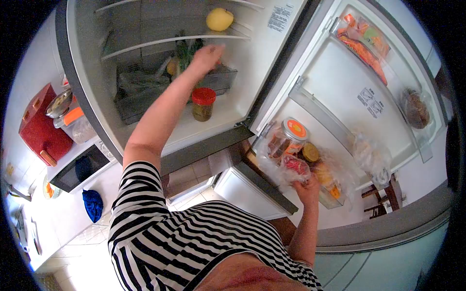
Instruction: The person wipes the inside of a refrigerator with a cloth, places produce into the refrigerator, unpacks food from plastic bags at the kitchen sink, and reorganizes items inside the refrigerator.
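Observation:
My left hand (pixel 208 58) reaches into the fridge, over the clear drawer (pixel 221 81) and beside green leafy vegetables (pixel 182 56). Its fingers are blurred and partly turned away, so I cannot make out whether they hold anything. Below it, a jar with a red lid (pixel 203 104) stands on the fridge floor. At the lower door shelf, my right hand (pixel 308 189) is closed on a clear plastic bag with red contents (pixel 295 166). Right by that bag are a large jar with an orange and silver lid (pixel 293 131) and a smaller jar with a yellowish lid (pixel 310 152).
A yellow round fruit (pixel 220 20) sits on the glass shelf above. The open door (pixel 335 92) holds orange packets (pixel 364 48) and bagged items (pixel 371 157). A lower door (pixel 247 194) also stands open. On the left are a microwave (pixel 80 167) and a red box (pixel 43 126).

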The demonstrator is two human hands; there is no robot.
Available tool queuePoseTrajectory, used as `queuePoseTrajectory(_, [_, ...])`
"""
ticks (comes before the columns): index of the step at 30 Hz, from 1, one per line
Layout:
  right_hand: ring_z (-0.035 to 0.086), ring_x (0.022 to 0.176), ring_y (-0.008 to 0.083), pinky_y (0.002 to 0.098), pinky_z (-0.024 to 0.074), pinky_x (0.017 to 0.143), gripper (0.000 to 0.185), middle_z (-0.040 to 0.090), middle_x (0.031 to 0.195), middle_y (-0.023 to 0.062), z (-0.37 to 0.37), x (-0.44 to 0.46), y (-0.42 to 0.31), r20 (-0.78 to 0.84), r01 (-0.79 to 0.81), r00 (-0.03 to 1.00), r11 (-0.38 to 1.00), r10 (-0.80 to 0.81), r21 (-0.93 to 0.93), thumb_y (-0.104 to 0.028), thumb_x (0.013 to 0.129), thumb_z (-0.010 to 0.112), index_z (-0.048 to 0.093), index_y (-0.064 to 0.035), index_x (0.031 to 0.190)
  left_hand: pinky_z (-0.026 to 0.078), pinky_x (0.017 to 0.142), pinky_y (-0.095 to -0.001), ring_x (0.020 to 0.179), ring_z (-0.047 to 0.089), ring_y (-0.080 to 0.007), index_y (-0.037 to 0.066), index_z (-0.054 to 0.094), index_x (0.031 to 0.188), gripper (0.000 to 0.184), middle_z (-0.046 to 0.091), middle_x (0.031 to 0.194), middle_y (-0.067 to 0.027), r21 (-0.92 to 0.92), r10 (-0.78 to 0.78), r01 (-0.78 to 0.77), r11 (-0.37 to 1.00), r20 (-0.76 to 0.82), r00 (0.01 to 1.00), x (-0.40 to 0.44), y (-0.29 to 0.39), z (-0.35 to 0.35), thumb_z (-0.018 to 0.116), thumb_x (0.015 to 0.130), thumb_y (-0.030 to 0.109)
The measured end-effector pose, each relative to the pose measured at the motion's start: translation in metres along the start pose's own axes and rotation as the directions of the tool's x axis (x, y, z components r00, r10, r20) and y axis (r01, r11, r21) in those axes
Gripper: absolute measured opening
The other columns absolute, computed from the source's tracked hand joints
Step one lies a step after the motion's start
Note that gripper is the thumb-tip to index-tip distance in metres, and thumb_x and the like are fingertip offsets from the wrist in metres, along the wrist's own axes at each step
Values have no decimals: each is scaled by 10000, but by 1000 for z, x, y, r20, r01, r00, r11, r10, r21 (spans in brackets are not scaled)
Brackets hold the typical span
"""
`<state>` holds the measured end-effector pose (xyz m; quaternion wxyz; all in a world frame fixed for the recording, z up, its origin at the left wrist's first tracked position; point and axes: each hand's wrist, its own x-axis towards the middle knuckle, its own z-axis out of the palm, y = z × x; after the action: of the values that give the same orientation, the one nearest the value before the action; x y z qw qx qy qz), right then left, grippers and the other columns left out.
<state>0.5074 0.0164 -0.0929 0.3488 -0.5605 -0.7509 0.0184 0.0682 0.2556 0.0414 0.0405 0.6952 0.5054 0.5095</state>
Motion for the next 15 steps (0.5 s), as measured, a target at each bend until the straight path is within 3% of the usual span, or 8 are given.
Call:
queuePoseTrajectory(1, [579,858,267,378,449,773,308,640,880,105,0,0,-2,0,-1,1000,1000,1,-1,-45,632,661,655,-83,938,481,731,-344,855,616,-248,25,581,1068,434,634,980,-121,-325,-157,137,936,-36,987,10,-5,-3,501,879,408])
queuePoseTrajectory(2, [577,856,272,380,449,771,316,636,889,106,-1,0,-5,-19,5,1000,1000,-5,-29,-51,635,665,650,-80,949,479,688,-318,821,617,-191,18,600,1017,436,649,905,-100,-615,-313,235,752,-19,950,16,-8,-4,485,890,419])
queuePoseTrajectory(6, [574,855,287,383,448,767,334,621,914,117,-4,1,-13,-21,6,1000,1000,-5,17,-66,642,681,633,-65,972,476,679,-296,784,595,-140,28,612,980,414,630,834,-58,-610,-325,219,762,-67,943,24,-6,-11,456,915,406])
queuePoseTrajectory(8, [574,858,288,380,450,765,328,619,916,124,-3,2,-11,-12,-16,1000,999,16,31,-66,642,685,632,-60,966,467,660,-275,760,592,-132,29,610,958,412,635,820,-49,-484,-178,61,873,-200,963,30,5,-17,447,921,406])
queuePoseTrajectory(9, [574,862,289,377,452,762,322,618,918,132,-4,1,-10,-8,-40,999,998,40,45,-66,643,689,630,-55,959,467,660,-275,760,592,-132,29,610,958,412,635,820,-49,-490,-188,68,869,-199,962,35,4,-12,447,921,406])
queuePoseTrajectory(11, [559,866,328,408,446,770,397,606,916,142,-7,1,-9,3,-25,1000,999,24,24,-99,619,711,610,-53,1001,465,610,-277,693,603,-126,7,603,939,421,643,823,-55,-677,-244,38,735,-211,947,49,-1,-4,458,912,401])
queuePoseTrajectory(13, [544,871,368,438,439,777,476,595,914,153,-5,-1,-12,11,-13,1000,1000,13,18,-131,596,733,589,-50,1042,463,611,-278,697,597,-124,11,602,923,408,643,820,-56,-646,-219,42,762,-196,956,49,-9,-1,462,913,394])
queuePoseTrajectory(15, [607,846,277,358,474,735,332,622,915,138,-1,-1,-17,-26,-171,983,949,184,263,-67,630,671,619,-45,958,458,616,-275,698,590,-127,11,597,918,399,640,826,-56,-711,-215,-3,703,-218,952,52,-10,3,460,915,385])
